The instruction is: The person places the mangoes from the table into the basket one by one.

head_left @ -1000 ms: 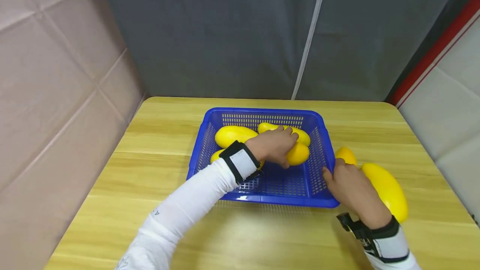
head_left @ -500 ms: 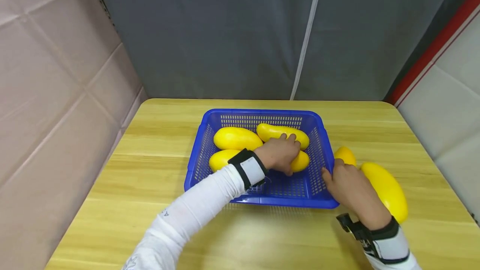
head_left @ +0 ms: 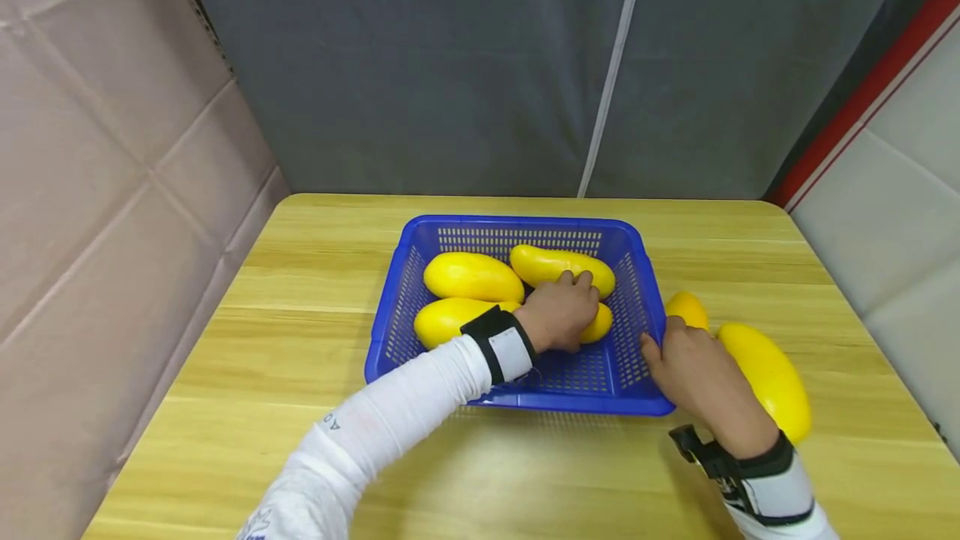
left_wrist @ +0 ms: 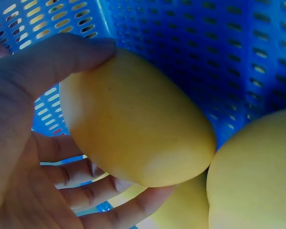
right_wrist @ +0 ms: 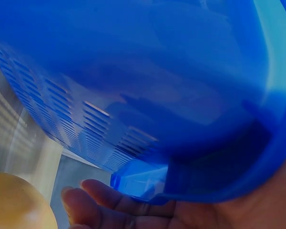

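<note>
In the head view a blue plastic basket [head_left: 525,400] with slotted walls stands on the table. My left hand [head_left: 561,311] is inside it, gripping a smooth yellow mango-shaped fruit [left_wrist: 138,119] at the right. The left wrist view shows the thumb [left_wrist: 81,55] over the fruit and the fingers under its other side. Three more long yellow fruits share the basket: one at back left [head_left: 472,276], one at back right [head_left: 562,265], one at front left [head_left: 450,321], partly behind my wrist. My right hand [head_left: 697,369] holds the basket's right rim, fingers outside and beneath it [right_wrist: 148,210].
Outside the basket to the right, a small yellow fruit [head_left: 687,309] and a large curved yellow fruit [head_left: 768,377] lie beside my right hand. A grey curtain [head_left: 450,82] hangs behind the wooden table [head_left: 300,332]; quilted panels [head_left: 112,173] flank the left side.
My left hand has moved a little toward the basket's front with the fruit in its grip, uncovering more of the back right fruit. The right hand stays on the rim.
</note>
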`<state>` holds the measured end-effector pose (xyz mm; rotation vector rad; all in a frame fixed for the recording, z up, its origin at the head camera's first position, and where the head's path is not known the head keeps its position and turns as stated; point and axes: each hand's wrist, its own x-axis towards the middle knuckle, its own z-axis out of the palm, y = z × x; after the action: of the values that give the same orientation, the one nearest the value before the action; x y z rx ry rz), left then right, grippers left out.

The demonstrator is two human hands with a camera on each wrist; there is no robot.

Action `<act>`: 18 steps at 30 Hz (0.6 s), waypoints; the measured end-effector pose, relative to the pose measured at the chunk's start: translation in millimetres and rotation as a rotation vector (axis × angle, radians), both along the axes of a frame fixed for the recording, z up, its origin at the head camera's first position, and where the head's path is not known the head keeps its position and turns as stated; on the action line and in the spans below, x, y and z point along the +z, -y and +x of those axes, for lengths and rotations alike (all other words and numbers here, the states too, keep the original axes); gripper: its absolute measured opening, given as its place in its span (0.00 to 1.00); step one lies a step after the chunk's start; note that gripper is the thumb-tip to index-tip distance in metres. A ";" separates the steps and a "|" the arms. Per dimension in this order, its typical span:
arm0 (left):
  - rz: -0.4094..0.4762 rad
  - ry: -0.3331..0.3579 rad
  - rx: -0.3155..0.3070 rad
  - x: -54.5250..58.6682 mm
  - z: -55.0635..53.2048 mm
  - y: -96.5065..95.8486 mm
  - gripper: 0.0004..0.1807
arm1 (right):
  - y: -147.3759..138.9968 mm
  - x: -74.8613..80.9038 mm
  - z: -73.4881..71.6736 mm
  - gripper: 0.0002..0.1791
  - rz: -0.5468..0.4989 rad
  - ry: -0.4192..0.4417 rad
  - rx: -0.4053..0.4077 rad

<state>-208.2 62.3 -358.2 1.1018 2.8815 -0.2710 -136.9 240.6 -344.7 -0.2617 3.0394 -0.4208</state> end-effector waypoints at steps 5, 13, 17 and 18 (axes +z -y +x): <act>0.004 -0.010 -0.017 -3.2 -0.7 -0.6 0.30 | -0.9 0.0 -0.1 0.19 0.003 0.001 -0.001; -0.020 -0.067 -0.046 -8.2 0.2 0.7 0.32 | 0.8 -1.0 0.6 0.20 0.005 -0.006 0.009; -0.025 -0.086 -0.054 -7.9 0.3 0.2 0.35 | 1.0 -0.6 1.2 0.20 0.006 0.003 -0.002; -0.022 -0.087 -0.054 -7.8 0.0 0.1 0.36 | 0.7 -0.3 0.9 0.21 0.006 0.007 -0.003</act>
<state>-208.3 62.2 -365.9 1.1947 2.9190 -0.3602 -136.0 239.9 -345.0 -0.2545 3.0346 -0.4112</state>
